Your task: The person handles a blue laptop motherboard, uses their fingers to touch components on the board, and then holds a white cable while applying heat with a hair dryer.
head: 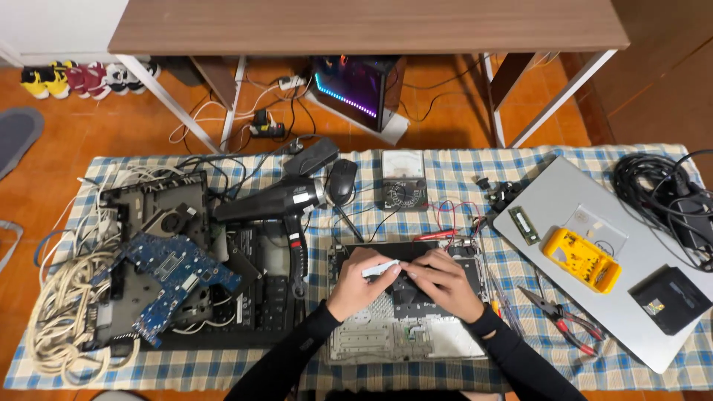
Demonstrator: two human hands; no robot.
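Centrally, both hands work over an opened laptop base (405, 327) on the checked tabletop (460, 167). Left hand (359, 282) pinches a small white strip (380, 268); right hand (443, 282), at its 3 o'clock, presses fingertips down. Strip looks light, flimsy: grip by edges.

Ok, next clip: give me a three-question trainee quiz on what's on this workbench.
1. True or false: both hands are on the opened laptop chassis.
2. What does the left hand hold? A) pliers B) a small white strip C) a screwdriver
3. What yellow device lies on the closed silver laptop?

Key:
1. True; the right hand meets the left one over it.
2. B, the white strip. The pliers lie untouched on the checked cloth.
3. A yellow multimeter.
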